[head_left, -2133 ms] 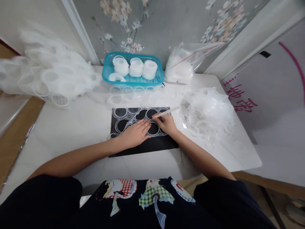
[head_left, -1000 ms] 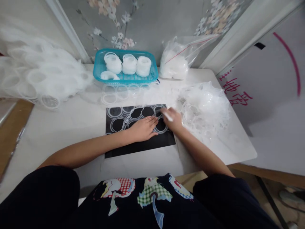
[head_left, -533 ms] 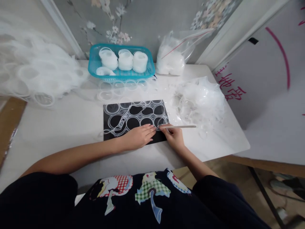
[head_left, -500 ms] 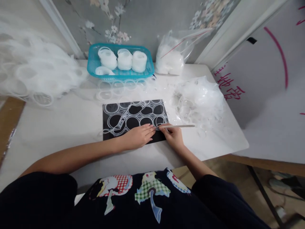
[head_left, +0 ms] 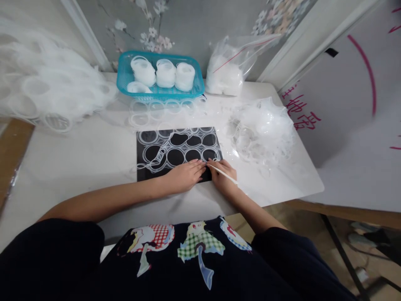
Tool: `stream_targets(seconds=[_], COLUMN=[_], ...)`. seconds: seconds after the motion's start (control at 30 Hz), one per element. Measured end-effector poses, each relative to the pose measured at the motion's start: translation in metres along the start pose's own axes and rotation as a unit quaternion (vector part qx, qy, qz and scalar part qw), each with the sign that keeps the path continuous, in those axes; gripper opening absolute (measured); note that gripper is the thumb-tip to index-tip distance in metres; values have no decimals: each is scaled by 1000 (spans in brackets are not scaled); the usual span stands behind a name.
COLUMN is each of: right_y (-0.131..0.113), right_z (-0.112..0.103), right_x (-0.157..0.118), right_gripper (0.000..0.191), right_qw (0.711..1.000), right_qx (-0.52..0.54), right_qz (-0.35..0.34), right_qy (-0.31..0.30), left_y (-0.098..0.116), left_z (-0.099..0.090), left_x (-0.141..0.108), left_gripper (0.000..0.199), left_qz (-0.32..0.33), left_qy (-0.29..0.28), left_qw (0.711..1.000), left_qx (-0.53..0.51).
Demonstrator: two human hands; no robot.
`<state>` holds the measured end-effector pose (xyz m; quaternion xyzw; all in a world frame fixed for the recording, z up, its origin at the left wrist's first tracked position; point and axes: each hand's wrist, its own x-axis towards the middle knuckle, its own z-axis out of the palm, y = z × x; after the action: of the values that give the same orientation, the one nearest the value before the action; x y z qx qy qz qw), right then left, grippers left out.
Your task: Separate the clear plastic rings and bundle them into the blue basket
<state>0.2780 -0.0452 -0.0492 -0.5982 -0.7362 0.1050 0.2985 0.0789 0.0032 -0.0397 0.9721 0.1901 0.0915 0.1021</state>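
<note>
A black mat (head_left: 144,174) lies on the white table, with a clear sheet of ring shapes (head_left: 175,157) spread over it. My left hand (head_left: 185,175) rests flat on the sheet's lower edge, its fingers extended to the right. Just beside it, my right hand (head_left: 223,175) pinches a thin white stick-like tool (head_left: 226,174), whose tip is near my left fingertips. The tool slants down to the right across my right hand. A loosened, twisted strip of the sheet (head_left: 159,156) lies over its left part.
Behind the mat stands a blue basket (head_left: 160,95) with stacks of white rings (head_left: 166,74). A clear bag (head_left: 225,77) of white material is beside it. Piles of clear ring sheets (head_left: 56,88) and scraps (head_left: 263,129) lie left and right. A whiteboard (head_left: 351,159) stands at the right.
The tool in my right hand has swung from nearly level to slanting down to the right. My right hand has turned slightly; my left hand stays on the sheet. The view has shifted a little.
</note>
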Motion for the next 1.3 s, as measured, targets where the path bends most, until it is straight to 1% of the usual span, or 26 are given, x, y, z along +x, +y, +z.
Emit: stream_targets(seconds=[0.03,0.07,0.1,0.13,0.17,0.2,0.23,0.27,0.3,0.33,0.37,0.4,0.43,0.47,0.53,0.63,0.7,0.8,0.93,1.03,1.13,1.3], right_y=[6,14,23,32,38,42,41,37,29,18,7,-3,-12,-17,-21,-14,-9,-7,-9,-10,-11,-15], right_z=[0,-3,-10,-18,-29,-40,-49,-55,-56,-53,-47,-38,-29,-20,-7,-3,-5,-7,-5,-4,-4,-4], right_x=[5,14,27,42,57,71,82,88,89,86,80,71,63,55,44,42,44,44,38,34,30,15], right_gripper=[22,21,20,19,21,27,33,34,32,29,26,25,25,26,26,24,24,23,20,19,20,24], right_qw=[1000,999,998,994,973,959,949,943,953,967,979,983,981,975,963,950,947,949,955,963,972,986], right_qx=[-19,-32,-41,-43,-52,-57,-56,-42,0,47,100,148,187,217,252,269,271,269,254,232,195,112], right_qz=[-10,-4,14,40,100,121,128,126,109,87,65,47,34,29,28,31,26,17,1,-18,-48,-75], right_qy=[-3,13,48,90,199,251,284,306,284,233,166,94,26,-27,-95,-153,-169,-165,-152,-133,-120,-97], left_y=[0,0,0,0,0,0,0,1,3,4,6,8,10,12,14,15,16,17,18,19,20,21], left_z=[0,0,-1,-3,-5,-8,-12,-14,-17,-18,-18,-18,-17,-16,-14,-11,-9,-7,-7,-9,-9,-5], left_x=[0,0,-1,-1,-3,-5,-9,-13,-18,-23,-29,-35,-39,-44,-50,-54,-55,-55,-54,-52,-51,-51], left_gripper=[40,40,41,41,42,43,45,47,49,50,50,50,49,48,46,46,46,46,45,46,48,47], left_qz=[-7,-12,-16,-16,-14,-10,-3,4,9,12,10,6,0,-7,-13,-13,-12,-14,-28,-30,-32,-52], left_qy=[-1,-3,-7,-14,-24,-37,-48,-55,-54,-47,-35,-22,-11,-5,-5,6,26,41,38,24,9,11], left_qw=[1000,1000,1000,999,999,999,999,998,998,999,999,1000,1000,1000,999,999,998,998,999,999,999,999], left_qx=[-11,-20,-25,-26,-23,-18,-12,-4,2,8,12,15,20,26,40,49,52,52,27,27,36,11])
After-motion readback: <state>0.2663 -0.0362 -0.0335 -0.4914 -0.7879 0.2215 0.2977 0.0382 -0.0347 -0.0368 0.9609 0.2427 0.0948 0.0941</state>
